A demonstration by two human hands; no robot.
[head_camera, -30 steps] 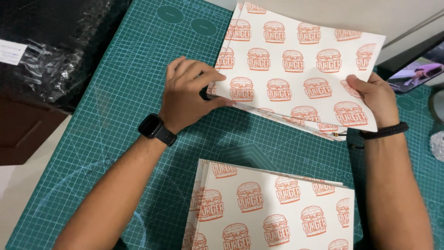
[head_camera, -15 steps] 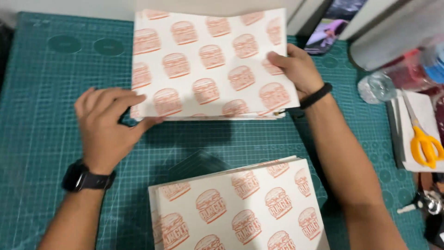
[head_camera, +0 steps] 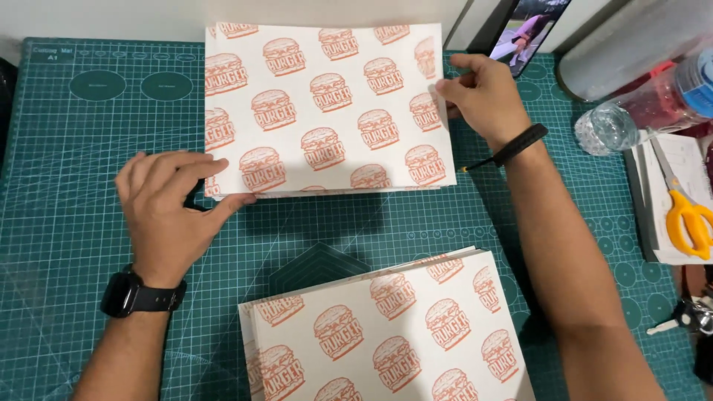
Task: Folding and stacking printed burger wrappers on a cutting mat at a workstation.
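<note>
Green cutting mat (head_camera: 89,223) under you: your left hand (head_camera: 167,212) pinches the upper paper stack (head_camera: 327,111) at its near-left corner, right hand (head_camera: 483,96) grips its right edge; lower stack (head_camera: 386,334) runs off-frame.

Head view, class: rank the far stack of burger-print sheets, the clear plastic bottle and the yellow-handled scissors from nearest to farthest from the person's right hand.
1. Far stack of burger-print sheets: the right hand touches its right edge.
2. Clear plastic bottle: lying to the hand's right, past a strip of green mat.
3. Yellow-handled scissors: farther right and lower, on white paper at the table's edge.
</note>
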